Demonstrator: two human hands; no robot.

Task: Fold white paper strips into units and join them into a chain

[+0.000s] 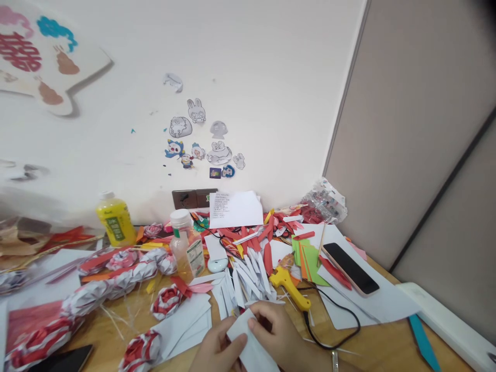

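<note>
A folded piece of white paper (253,345) is held between my two hands at the bottom of the view. My left hand (221,347) grips its left edge, thumb lying on top. On the upper right edge, my right hand (277,333) pinches it with thumb and curled fingers. Just beyond my hands lies a pile of folded white paper strips (248,279). White paper sheets (186,328) are stacked to the left, near red-and-white paper rosettes (167,301). A yellow glue gun (290,289) with a black cord rests to the right of the pile.
A yellow drink bottle (115,219) and a clear plastic bottle (186,245) stand at the back left. Red folded strips (256,237) lie along the wall. A phone (351,268) rests on white sheets at right, beside green paper (310,258). A blue object (422,341) lies near the right edge.
</note>
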